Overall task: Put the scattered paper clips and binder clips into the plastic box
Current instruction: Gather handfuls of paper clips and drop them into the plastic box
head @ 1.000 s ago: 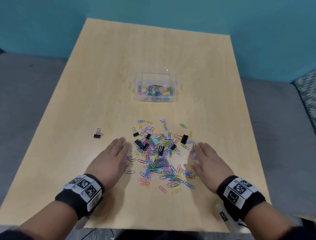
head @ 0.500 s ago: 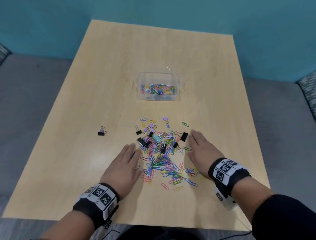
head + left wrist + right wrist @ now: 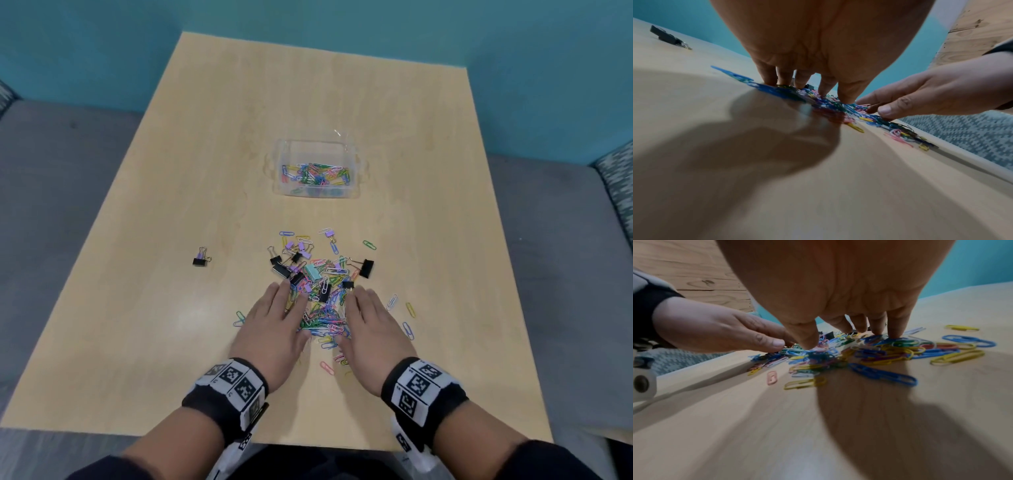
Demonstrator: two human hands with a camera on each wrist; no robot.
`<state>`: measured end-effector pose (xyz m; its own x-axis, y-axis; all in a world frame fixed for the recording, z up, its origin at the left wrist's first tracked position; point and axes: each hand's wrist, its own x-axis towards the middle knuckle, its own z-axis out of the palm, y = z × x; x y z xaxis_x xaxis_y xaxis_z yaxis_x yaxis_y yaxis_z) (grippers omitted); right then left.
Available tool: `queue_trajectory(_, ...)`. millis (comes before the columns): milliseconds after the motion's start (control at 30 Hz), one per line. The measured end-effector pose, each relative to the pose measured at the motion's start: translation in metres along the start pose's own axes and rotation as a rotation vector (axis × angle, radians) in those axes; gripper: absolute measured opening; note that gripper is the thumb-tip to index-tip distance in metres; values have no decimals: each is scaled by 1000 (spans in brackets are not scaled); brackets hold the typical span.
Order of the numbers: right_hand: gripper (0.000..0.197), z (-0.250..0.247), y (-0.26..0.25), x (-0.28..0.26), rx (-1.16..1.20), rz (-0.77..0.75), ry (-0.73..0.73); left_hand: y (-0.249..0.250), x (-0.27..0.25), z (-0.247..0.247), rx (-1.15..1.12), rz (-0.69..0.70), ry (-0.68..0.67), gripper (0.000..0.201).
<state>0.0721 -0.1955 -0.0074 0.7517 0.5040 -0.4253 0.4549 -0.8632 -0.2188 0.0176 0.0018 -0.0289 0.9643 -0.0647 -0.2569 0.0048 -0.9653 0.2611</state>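
Note:
A heap of coloured paper clips (image 3: 323,317) mixed with black, purple and teal binder clips (image 3: 365,268) lies on the wooden table (image 3: 171,222). My left hand (image 3: 274,325) and right hand (image 3: 371,325) lie palm down on either side of the heap, straight fingers pressing on the clips. In the left wrist view the left hand's fingertips (image 3: 826,92) touch the paper clips (image 3: 830,110); in the right wrist view the right hand's fingertips (image 3: 896,334) rest on the paper clips (image 3: 888,352). The clear plastic box (image 3: 317,192), holding several paper clips, stands further back.
One black and purple binder clip (image 3: 201,259) lies alone to the left of the heap. A few loose paper clips (image 3: 407,330) lie right of my right hand. The table's front edge is close behind my wrists. Grey seating surrounds the table.
Both hands have slid inward toward each other, squeezing the spread clips into a tighter heap between them. A few clips have been left outside the right hand.

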Motion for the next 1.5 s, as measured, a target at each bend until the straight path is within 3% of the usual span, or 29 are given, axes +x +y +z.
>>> queue_trajectory(300,71,9,3,-21,-76,-65,-2,-20,-23,4,16,39,-13,63)
queue_trajectory(433,71,9,-6,-15,-58,-105,84,-12,-26,6,-37,103,11,61)
queue_trajectory(567,74,14,-20,-9,-43,-142,48,3,-21,7,-35,162,7,58)
queue_trajectory(833,61,3,-10,3,-80,-168,97,0,-7,5,-17,232,34,52)
queue_trajectory(1100,64,-3,-6,18,-142,-110,92,-15,14,-7,6,120,24,58)
queue_trajectory(1333,54,-3,-14,5,-139,-184,123,-6,-2,-3,8,186,27,47)
queue_trajectory(1500,61,-10,-4,30,-131,-89,165,-9,16,-4,11,57,65,51)
